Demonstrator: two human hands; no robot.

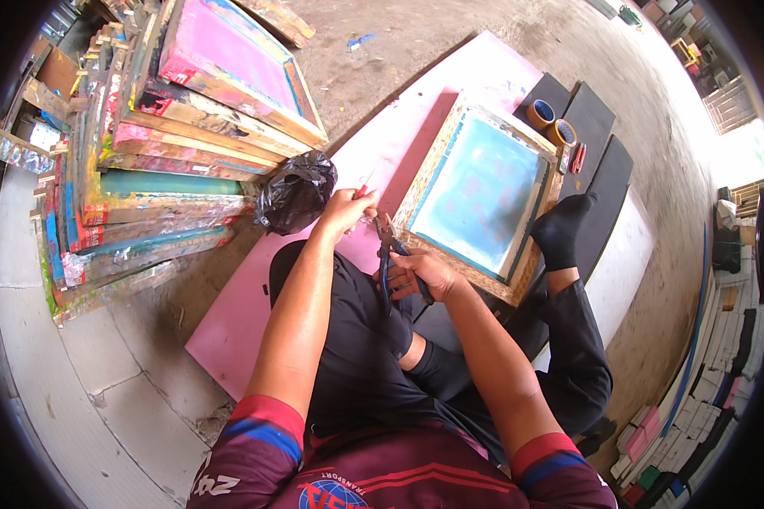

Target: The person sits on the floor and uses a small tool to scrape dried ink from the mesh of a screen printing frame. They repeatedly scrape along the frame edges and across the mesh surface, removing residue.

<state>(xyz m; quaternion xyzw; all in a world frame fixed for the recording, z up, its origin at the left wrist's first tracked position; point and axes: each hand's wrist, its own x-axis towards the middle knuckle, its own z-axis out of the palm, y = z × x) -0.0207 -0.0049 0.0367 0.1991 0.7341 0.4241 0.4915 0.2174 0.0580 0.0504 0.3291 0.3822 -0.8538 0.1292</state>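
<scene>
A wooden screen-printing frame (450, 153) with a blue mesh (482, 193) lies on a pink sheet (238, 314) in front of me. My right hand (420, 273) is shut on dark-handled pliers (388, 254), whose jaws meet the frame's near left corner. At that same corner my left hand (345, 210) pinches a small red-handled tool (362, 192) against the wood. My legs in black trousers and a foot in a black sock (560, 229) rest beside the frame.
A tall stack of paint-stained wooden frames (161, 144) leans at the left, a black plastic bag (295, 192) beside it. Two tape rolls (552, 123) and a red cutter (578, 158) lie on black mats (607, 178) beyond the frame. More boards are stacked at the right edge.
</scene>
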